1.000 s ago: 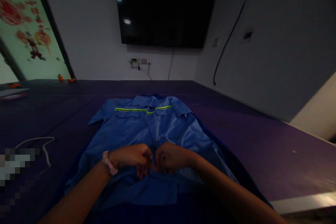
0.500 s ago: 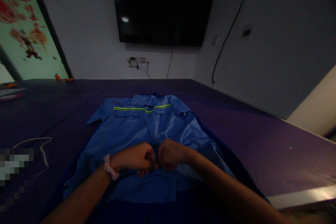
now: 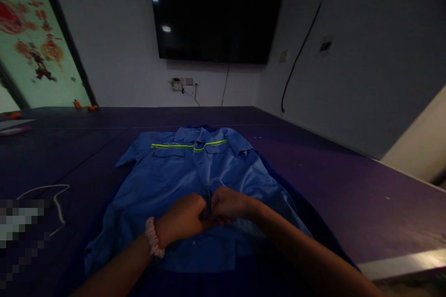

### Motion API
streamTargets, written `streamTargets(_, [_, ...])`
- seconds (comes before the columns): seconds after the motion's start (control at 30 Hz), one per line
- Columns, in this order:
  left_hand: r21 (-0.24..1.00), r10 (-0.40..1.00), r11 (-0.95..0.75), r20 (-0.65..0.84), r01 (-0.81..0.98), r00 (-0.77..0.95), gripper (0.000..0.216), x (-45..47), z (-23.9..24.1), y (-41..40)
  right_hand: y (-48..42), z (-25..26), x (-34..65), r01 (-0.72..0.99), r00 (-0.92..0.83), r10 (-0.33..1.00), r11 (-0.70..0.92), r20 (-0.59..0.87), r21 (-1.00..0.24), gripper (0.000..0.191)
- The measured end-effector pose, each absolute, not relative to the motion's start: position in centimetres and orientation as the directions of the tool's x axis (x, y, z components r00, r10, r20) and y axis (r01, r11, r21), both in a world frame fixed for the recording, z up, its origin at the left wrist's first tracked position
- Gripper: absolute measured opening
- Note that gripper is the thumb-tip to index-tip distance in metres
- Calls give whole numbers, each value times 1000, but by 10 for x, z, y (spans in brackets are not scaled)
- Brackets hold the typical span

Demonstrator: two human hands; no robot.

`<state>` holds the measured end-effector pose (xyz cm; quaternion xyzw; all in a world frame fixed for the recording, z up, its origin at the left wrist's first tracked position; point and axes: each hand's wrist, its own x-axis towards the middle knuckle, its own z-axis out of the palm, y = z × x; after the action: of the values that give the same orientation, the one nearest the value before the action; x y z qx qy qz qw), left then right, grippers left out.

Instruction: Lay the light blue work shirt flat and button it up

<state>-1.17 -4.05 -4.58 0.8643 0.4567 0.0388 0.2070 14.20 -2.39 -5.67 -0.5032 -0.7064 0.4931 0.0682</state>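
A blue short-sleeved work shirt (image 3: 181, 171) with a yellow-green stripe across the chest lies face up, collar away from me. My left hand (image 3: 186, 218), with a pink scrunchie (image 3: 153, 237) on its wrist, is closed at the shirt's front opening, its fingertips partly hidden. My right hand (image 3: 228, 205) meets it there, fingers pinched on the front edge. Both hands touch each other at the lower part of the opening. Whether a button is between the fingers cannot be seen. Darker blue cloth (image 3: 299, 199) shows beneath the shirt.
The shirt lies on a purple padded surface (image 3: 334, 195) with a pale front edge (image 3: 400, 262) at right. A white cable (image 3: 57, 202) lies at left. Small orange objects (image 3: 77, 104) stand near the far left edge. A television (image 3: 219, 14) hangs on the wall.
My left hand has turned and shifted slightly right, its fingers now tucked against my right hand. The right hand has hardly moved. The shirt lies the same.
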Motion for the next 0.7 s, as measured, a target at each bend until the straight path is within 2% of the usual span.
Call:
streamTargets(0.13, [479,782,-481,-144,735,606,16,-15,-44,-38,-23,-56,146,620,-524,772,56,-359,-783,13])
streamTargets(0.23, [513,796,-446,-149,734,587,11,-17,-40,-37,-21,-54,151,573,-535,805,121,-257,-811,9])
streamTargets(0.33, [536,800,-420,-162,733,577,11,-19,-39,-35,-19,-51,155,503,-544,829,201,-128,-841,29])
streamTargets(0.4, [559,791,-417,-165,717,589,11,-18,-40,-34,-19,-51,157,472,-598,796,254,-95,-844,44])
streamTargets(0.43, [566,790,-414,-166,713,590,12,-18,-40,-33,-19,-51,158,469,-637,765,285,-97,-836,45])
streamTargets(0.53, [565,800,-398,-172,723,575,16,-17,-40,-33,-18,-52,160,510,-711,689,371,-138,-776,30])
streamTargets(0.7, [546,805,-349,-241,762,542,18,-18,-36,-34,-15,-56,158,556,-731,671,474,-129,-683,17])
